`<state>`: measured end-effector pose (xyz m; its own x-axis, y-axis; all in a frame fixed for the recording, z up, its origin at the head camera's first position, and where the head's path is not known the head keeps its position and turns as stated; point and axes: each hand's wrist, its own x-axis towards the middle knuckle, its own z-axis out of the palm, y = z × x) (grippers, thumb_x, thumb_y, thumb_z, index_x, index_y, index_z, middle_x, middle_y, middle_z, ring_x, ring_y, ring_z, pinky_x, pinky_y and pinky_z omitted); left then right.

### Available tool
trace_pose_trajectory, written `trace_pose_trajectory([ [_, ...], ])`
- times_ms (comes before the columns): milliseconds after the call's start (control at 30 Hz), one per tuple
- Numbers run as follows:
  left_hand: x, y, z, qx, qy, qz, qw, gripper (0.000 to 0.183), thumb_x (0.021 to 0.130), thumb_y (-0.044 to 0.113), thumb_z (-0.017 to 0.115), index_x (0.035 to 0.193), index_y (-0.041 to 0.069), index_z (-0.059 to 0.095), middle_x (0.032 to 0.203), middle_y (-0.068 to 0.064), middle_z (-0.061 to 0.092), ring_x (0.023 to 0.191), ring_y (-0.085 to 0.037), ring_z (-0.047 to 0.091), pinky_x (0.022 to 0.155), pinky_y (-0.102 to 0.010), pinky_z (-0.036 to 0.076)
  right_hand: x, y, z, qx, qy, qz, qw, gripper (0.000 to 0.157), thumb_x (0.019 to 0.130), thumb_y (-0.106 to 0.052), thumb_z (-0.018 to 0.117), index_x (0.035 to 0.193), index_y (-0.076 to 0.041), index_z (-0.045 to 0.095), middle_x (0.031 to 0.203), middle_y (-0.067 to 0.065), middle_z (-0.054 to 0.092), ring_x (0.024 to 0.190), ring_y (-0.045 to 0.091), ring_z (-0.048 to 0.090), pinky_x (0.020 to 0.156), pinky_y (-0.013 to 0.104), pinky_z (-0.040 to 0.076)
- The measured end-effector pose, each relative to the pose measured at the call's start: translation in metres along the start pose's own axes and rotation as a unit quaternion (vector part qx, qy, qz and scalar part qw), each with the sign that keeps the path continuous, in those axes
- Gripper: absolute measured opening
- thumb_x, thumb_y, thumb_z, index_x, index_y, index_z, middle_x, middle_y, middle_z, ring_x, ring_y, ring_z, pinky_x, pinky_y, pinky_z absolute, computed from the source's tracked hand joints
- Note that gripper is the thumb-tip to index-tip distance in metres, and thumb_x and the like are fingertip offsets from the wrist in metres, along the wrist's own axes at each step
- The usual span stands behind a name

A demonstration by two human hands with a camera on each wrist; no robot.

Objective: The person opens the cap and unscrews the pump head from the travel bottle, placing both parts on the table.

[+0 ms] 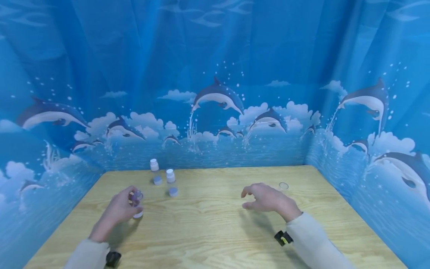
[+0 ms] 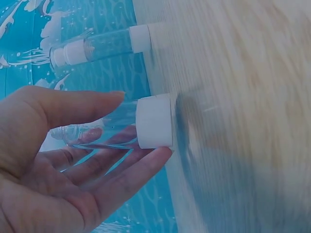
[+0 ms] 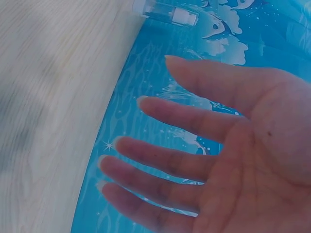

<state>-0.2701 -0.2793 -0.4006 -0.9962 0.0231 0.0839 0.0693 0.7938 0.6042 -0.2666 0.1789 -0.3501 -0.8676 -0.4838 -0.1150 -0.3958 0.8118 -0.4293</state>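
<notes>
1 held bottle [image 2: 127, 115] is encircled by the thumb and fingers of the left hand [image 1: 122, 203], its white end [image 2: 154, 122] turned down at the left side of the wooden tabletop [image 1: 208, 231]; whether the wood is touched cannot be told. The right hand [image 1: 268, 200] is held loose, with nothing grasped.

The held bottle is judged light and stiff; its smooth, clear wall may prove slippery and, if made of glass, could be cracked by a knock. A sure hold is probably offered by the straight barrel just above the wide white end, pressed gently from 2 sides.

Towards the back, 2 similar pieces are stood upright near each other: a rear bottle [image 1: 156, 173] and a nearer bottle [image 1: 171, 184]. A thin ring [image 1: 283, 185] is seen beyond the right hand.

The tabletop is pale, grained and apparently flat. It is enclosed on 3 sides by a blue curtain [image 1: 161, 56], printed with leaping dolphins [image 1: 220, 95].
</notes>
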Motion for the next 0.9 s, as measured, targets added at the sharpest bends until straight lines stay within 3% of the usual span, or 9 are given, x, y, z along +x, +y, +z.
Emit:
trace_pose_trajectory([
  [133,0.000,-0.001,0.000,-0.005,-0.002,-0.012,0.9999,0.038,0.075,0.003,0.082,0.103,0.000,0.056,0.089,-0.011,0.065,0.079,-0.021,0.061,0.064,-0.031,0.051,0.001,-0.002,0.001,-0.003,-0.010,0.010,1.000,0.032,0.096,-0.024,0.073,0.123,-0.008,0.070,0.131,0.014,0.069,0.128,0.040,0.061,0.108,0.058,0.050],
  [267,0.001,-0.002,0.000,-0.009,-0.005,-0.016,0.9998,0.039,0.074,0.002,0.081,0.104,-0.001,0.057,0.090,-0.012,0.066,0.080,-0.021,0.062,0.064,-0.031,0.052,0.000,-0.003,0.004,-0.010,-0.006,0.010,1.000,0.044,0.097,-0.027,0.071,0.136,-0.008,0.063,0.142,0.017,0.063,0.136,0.041,0.055,0.115,0.060,0.043],
  [433,0.003,-0.004,0.000,-0.006,-0.009,-0.021,0.9997,0.040,0.075,0.003,0.081,0.107,-0.001,0.057,0.091,-0.012,0.067,0.080,-0.021,0.062,0.064,-0.031,0.052,-0.002,-0.004,0.009,-0.018,0.001,0.026,1.000,0.063,0.099,-0.036,0.067,0.155,-0.014,0.046,0.165,0.025,0.034,0.150,0.051,0.032,0.120,0.069,0.030],
  [567,0.005,-0.005,0.000,-0.004,-0.013,-0.026,0.9996,0.042,0.076,0.005,0.080,0.110,-0.002,0.056,0.092,-0.012,0.066,0.080,-0.021,0.061,0.063,-0.031,0.052,-0.002,-0.006,0.012,-0.028,0.009,0.036,0.999,0.071,0.100,-0.042,0.064,0.161,-0.022,0.035,0.171,0.024,0.016,0.155,0.053,0.020,0.121,0.072,0.025],
  [767,0.006,-0.008,0.001,0.022,0.002,-0.012,0.9997,0.041,0.076,0.008,0.079,0.108,-0.003,0.055,0.092,-0.014,0.064,0.082,-0.023,0.061,0.066,-0.033,0.051,0.001,-0.009,0.015,-0.046,0.044,0.019,0.998,0.068,0.102,-0.039,0.061,0.162,-0.022,0.034,0.171,0.024,0.014,0.155,0.054,0.018,0.121,0.072,0.025],
  [900,0.007,-0.010,0.001,0.022,0.006,-0.004,0.9997,0.041,0.076,0.008,0.080,0.107,-0.004,0.056,0.093,-0.016,0.066,0.083,-0.025,0.063,0.068,-0.035,0.054,0.003,-0.010,0.015,-0.050,0.044,0.018,0.998,0.066,0.103,-0.037,0.062,0.161,-0.021,0.035,0.171,0.024,0.015,0.155,0.053,0.020,0.121,0.071,0.026],
])
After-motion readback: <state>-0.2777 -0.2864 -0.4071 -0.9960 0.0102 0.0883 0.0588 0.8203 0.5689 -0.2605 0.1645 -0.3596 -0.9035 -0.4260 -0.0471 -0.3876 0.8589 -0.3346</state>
